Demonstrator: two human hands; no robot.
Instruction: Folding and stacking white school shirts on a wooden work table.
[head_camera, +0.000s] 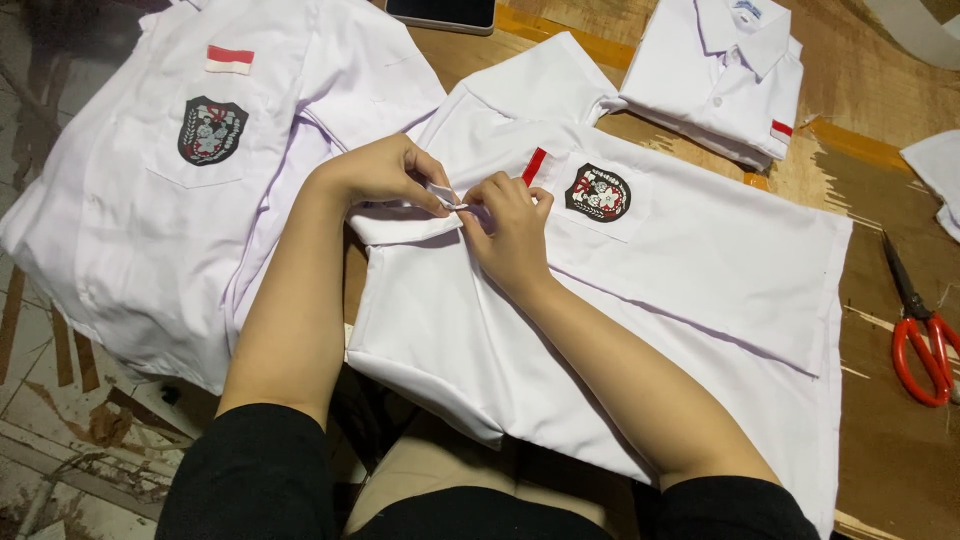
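Note:
A white school shirt (680, 260) lies spread on the wooden table (880, 300) in front of me, with a dark round badge (598, 192) on its pocket and a red and white strip (534, 165) above it. My left hand (385, 172) pinches a small fold of white cloth at the shirt's collar edge. My right hand (510, 228) meets it from the right, fingertips closed on the same bit of cloth (447, 197). Both forearms are bare below black sleeves.
A second white shirt (150, 190) with a badge (211, 130) hangs off the table's left side. A folded white shirt (720, 75) lies at the back. Red-handled scissors (920, 335) rest at the right edge. A dark flat device (442, 14) sits at the top.

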